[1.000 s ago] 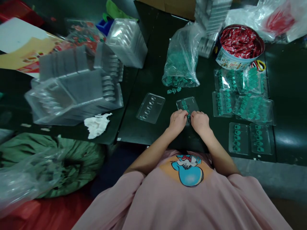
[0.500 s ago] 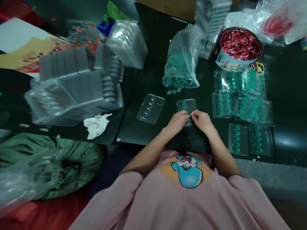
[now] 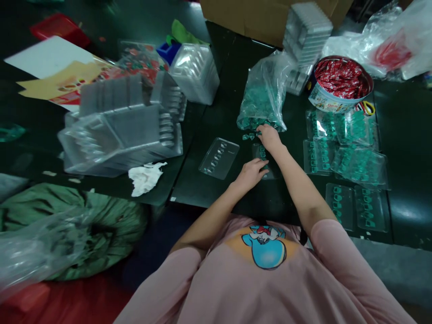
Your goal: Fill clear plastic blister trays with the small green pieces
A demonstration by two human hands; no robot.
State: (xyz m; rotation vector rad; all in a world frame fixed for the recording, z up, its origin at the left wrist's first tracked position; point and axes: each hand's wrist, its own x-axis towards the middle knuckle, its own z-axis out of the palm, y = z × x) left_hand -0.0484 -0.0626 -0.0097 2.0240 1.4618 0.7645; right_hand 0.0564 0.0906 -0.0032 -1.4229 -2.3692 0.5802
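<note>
My left hand (image 3: 250,174) lies at the left side of a small clear plastic tray (image 3: 270,173), its fingers apart and reaching over the tray. Green plastic pieces (image 3: 262,152) sit in a column in that tray, partly hidden by the hand. Farther out, my right hand (image 3: 270,137) is at the mouth of a clear bag (image 3: 265,92) of green pieces, fingertips pinched on what looks like one small green piece. A few loose green pieces (image 3: 249,136) lie just left of those fingertips. Another clear tray (image 3: 220,158), its slots without green pieces, lies to the left.
Filled trays (image 3: 359,164) are spread and overlapped at the right. Behind them stands a round tin (image 3: 332,101) of red packets, with yellow-handled scissors (image 3: 369,108) beside it. Stacked clear trays (image 3: 118,130) and a crumpled white tissue (image 3: 146,178) are on the left.
My right hand has left the tray and moved forward to the bag's mouth. My left hand stays by the tray, its fingers now spread. The view has shifted slightly.
</note>
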